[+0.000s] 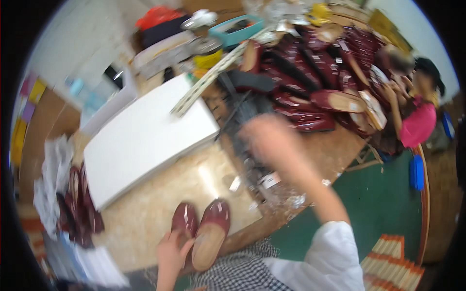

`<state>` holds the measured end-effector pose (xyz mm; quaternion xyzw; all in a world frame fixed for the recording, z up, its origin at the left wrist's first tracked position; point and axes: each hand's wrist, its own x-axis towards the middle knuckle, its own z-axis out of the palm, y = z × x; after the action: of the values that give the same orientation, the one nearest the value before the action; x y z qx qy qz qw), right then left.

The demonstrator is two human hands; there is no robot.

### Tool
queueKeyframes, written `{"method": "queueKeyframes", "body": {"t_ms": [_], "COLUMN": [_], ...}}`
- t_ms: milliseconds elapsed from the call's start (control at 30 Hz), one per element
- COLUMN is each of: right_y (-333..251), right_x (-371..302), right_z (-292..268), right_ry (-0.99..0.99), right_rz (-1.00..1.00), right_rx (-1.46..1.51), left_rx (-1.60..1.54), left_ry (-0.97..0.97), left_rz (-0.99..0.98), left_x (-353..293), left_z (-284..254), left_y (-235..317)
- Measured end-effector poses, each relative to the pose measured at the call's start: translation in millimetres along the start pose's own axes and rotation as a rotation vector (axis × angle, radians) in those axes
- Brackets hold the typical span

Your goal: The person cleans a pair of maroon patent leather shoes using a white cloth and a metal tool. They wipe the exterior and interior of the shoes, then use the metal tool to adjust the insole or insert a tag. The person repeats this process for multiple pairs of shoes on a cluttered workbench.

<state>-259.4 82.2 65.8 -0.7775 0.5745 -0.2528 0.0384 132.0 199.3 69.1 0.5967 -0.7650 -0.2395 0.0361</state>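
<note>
Room: green floor [359,208] and pale walls [68,53] surrounded the tabletop [145,218].
Far right corner: dark red shoes lay in a heap [315,77]; a co-worker [418,123] in pink sat beside it.
Far edge: a teal tray [228,36] stood among clutter.
Left edge: more shoes [77,208] lay by a plastic bag [56,162].
In the way: a white board [150,140] covered much of the left part, a pale strip [208,80] across its far corner; black wrappings [235,104] lay between board and heap.
Near edge: left shoe [185,217] and right shoe [210,235] lay side by side, toes away from the person, right shoe overhanging slightly.
Left hand [174,248]: touched the left shoe, fingers partly bent, thumb apart beside the right shoe; whether it gripped, I could not tell.
Right hand [267,138]: blurred above the wrappings, well apart from the pair; its grasp could not be told.
</note>
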Motion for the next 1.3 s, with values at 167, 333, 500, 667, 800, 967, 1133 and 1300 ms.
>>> {"method": "queueKeyframes", "body": {"t_ms": [167, 333, 500, 667, 800, 967, 1133, 1300], "right_y": [180, 141, -101, -177, -200, -185, -195, -166], "right_x": [-81, -80, -51, -51, -35, -60, -62, -79], "right_z": [-95, -119, -38, 94, 88, 36, 38, 58], "right_ry": [0.488, 0.182, -0.184, -0.526, -0.545, -0.386, -0.052, -0.084], "right_rz": [0.336, 0.271, 0.293, 0.111, 0.07, 0.306, 0.499, 0.86], "right_rx": [-0.331, -0.481, -0.058, -0.198, -0.042, 0.486, 0.97, 1.952], "left_rx": [-0.071, -0.357, -1.155, -0.57, 0.212, 0.306, -0.062, -0.326], "left_ry": [0.049, 0.152, 0.166, -0.053, 0.46, 0.492, 0.675, 0.232], "left_rz": [0.111, -0.081, -0.449, 0.074, 0.107, -0.037, 0.19, 0.657], "left_x": [41, 41, 13, 43, 177, 250, 219, 60], "left_z": [30, 19, 5, -74, -102, -72, -69, -52], "left_y": [19, 2, -48, -56, -61, -103, -77, 37]}}
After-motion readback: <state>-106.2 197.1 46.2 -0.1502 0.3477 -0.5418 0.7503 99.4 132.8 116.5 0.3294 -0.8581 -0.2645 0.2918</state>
